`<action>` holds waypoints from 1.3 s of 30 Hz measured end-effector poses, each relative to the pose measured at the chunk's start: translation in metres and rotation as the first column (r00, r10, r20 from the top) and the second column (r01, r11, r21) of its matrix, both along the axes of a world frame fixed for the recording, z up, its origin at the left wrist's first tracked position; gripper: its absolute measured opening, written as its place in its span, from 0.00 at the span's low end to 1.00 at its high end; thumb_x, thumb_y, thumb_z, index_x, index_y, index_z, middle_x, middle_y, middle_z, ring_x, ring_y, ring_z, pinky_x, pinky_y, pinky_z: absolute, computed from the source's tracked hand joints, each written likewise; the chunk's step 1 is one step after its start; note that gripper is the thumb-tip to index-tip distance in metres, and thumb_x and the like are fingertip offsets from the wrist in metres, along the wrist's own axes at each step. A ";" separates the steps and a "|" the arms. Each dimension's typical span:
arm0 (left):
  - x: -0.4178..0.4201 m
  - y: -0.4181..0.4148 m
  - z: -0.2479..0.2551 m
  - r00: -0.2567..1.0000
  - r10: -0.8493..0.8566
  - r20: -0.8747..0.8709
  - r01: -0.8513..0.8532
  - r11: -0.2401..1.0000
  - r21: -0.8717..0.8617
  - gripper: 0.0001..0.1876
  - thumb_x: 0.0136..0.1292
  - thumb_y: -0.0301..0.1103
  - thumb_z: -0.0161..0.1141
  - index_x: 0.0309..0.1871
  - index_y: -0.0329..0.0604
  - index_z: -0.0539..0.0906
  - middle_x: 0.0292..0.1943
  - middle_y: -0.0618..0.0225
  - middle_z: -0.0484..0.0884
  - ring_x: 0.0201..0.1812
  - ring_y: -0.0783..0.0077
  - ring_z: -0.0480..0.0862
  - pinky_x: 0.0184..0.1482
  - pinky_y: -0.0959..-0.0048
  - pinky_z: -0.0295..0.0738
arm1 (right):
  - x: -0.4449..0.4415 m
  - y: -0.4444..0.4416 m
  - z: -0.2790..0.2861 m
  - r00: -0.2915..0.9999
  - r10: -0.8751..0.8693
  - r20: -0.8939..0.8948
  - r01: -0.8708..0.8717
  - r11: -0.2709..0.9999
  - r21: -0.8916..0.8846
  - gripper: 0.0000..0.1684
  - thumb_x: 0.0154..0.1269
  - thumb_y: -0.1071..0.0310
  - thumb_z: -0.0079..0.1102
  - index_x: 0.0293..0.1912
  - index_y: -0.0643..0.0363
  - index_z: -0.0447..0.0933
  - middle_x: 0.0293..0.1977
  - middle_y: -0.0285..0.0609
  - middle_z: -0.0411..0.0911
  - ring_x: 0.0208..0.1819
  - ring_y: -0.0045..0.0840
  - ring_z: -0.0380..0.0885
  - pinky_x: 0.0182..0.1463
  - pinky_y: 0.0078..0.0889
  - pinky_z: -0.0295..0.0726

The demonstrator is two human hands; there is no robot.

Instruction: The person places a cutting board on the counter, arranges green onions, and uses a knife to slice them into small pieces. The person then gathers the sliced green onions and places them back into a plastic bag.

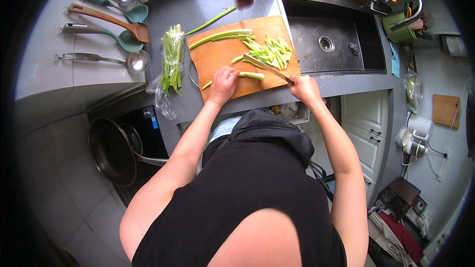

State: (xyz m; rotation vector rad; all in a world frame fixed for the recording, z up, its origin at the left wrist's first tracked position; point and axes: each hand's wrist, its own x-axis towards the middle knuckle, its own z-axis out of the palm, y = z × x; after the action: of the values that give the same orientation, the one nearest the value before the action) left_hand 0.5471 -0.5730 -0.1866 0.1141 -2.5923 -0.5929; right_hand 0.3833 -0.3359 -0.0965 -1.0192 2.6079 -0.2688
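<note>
On a wooden cutting board, my left hand presses a celery stalk flat, its fingers bent over it. The stalk shows on both sides of that hand. My right hand grips the handle of a kitchen knife. The blade slants up to the left, its tip at the edge of a pile of slant-cut celery pieces. Farther back on the board lie longer celery stalks. Left of the board rests a bunch of celery in clear plastic.
One thin stalk lies behind the board on the grey counter. A dark sink adjoins the board's right side. Kitchen utensils hang on the left wall. A wok sits on the hob at lower left.
</note>
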 end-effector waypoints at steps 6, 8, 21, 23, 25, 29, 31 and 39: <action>-0.013 0.036 -0.010 0.976 -0.189 -0.111 0.185 0.982 -0.043 0.15 0.48 0.25 0.58 0.43 0.40 0.82 0.45 0.63 0.81 0.52 0.59 0.78 0.55 0.65 0.76 | 0.026 0.003 0.002 0.997 0.072 -0.042 -0.070 0.996 0.049 0.05 0.55 0.66 0.56 0.30 0.57 0.76 0.21 0.51 0.79 0.27 0.46 0.81 0.33 0.47 0.81; -0.014 0.039 -0.020 0.985 -0.161 -0.064 0.161 0.987 0.001 0.16 0.49 0.26 0.58 0.44 0.39 0.82 0.46 0.63 0.81 0.52 0.60 0.78 0.54 0.66 0.77 | 0.030 0.005 -0.001 0.994 0.085 -0.071 -0.080 0.994 0.072 0.05 0.56 0.66 0.57 0.30 0.56 0.76 0.21 0.51 0.78 0.26 0.45 0.81 0.32 0.47 0.80; -0.013 0.035 -0.026 0.983 -0.181 0.001 0.180 0.981 -0.076 0.19 0.51 0.26 0.57 0.49 0.41 0.82 0.48 0.65 0.81 0.56 0.58 0.77 0.58 0.65 0.76 | 0.034 0.003 0.006 0.994 0.097 -0.040 -0.091 0.987 0.133 0.03 0.54 0.69 0.56 0.27 0.58 0.74 0.20 0.50 0.79 0.25 0.44 0.82 0.31 0.45 0.81; -0.015 0.035 -0.025 0.984 -0.180 -0.008 0.179 0.981 -0.068 0.19 0.51 0.26 0.57 0.49 0.40 0.82 0.49 0.64 0.81 0.57 0.58 0.77 0.60 0.65 0.75 | 0.031 0.001 0.006 0.994 0.102 -0.027 -0.097 0.985 0.146 0.03 0.54 0.70 0.56 0.28 0.58 0.74 0.20 0.50 0.79 0.26 0.43 0.82 0.32 0.45 0.81; -0.015 0.035 -0.026 0.983 -0.184 -0.007 0.183 0.981 -0.067 0.19 0.50 0.26 0.57 0.49 0.40 0.82 0.49 0.64 0.81 0.57 0.58 0.77 0.61 0.64 0.75 | 0.028 0.000 0.009 0.995 0.100 0.001 -0.099 0.983 0.156 0.03 0.54 0.70 0.55 0.28 0.58 0.74 0.20 0.50 0.79 0.26 0.43 0.82 0.32 0.45 0.81; -0.013 0.034 -0.028 0.981 -0.195 0.002 0.195 0.978 -0.076 0.20 0.50 0.26 0.56 0.49 0.39 0.82 0.49 0.63 0.80 0.56 0.58 0.77 0.62 0.64 0.73 | 0.025 -0.006 0.015 0.993 0.111 0.043 -0.118 0.968 0.222 0.03 0.53 0.70 0.57 0.29 0.58 0.74 0.21 0.51 0.79 0.28 0.43 0.83 0.33 0.45 0.82; -0.013 0.034 -0.025 0.982 -0.189 -0.004 0.189 0.979 -0.072 0.20 0.50 0.26 0.56 0.49 0.38 0.82 0.49 0.63 0.80 0.56 0.58 0.77 0.63 0.64 0.73 | 0.022 -0.011 0.015 0.990 0.117 0.081 -0.135 0.952 0.276 0.04 0.53 0.69 0.58 0.30 0.58 0.75 0.21 0.51 0.79 0.29 0.43 0.83 0.35 0.45 0.82; -0.019 0.034 -0.013 0.981 -0.193 -0.037 0.187 0.975 -0.118 0.20 0.50 0.29 0.55 0.48 0.39 0.81 0.48 0.64 0.79 0.51 0.63 0.78 0.55 0.65 0.76 | 0.006 -0.025 -0.039 0.948 -0.069 0.312 0.043 0.995 0.088 0.10 0.56 0.64 0.59 0.38 0.55 0.80 0.29 0.58 0.80 0.36 0.49 0.81 0.41 0.50 0.80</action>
State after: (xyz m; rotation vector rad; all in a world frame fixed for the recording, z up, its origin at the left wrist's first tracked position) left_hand 0.5282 -0.5386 -0.1998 -0.1855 -2.6008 -0.5056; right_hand 0.3892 -0.3606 -0.1354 -0.8021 2.3397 -0.3108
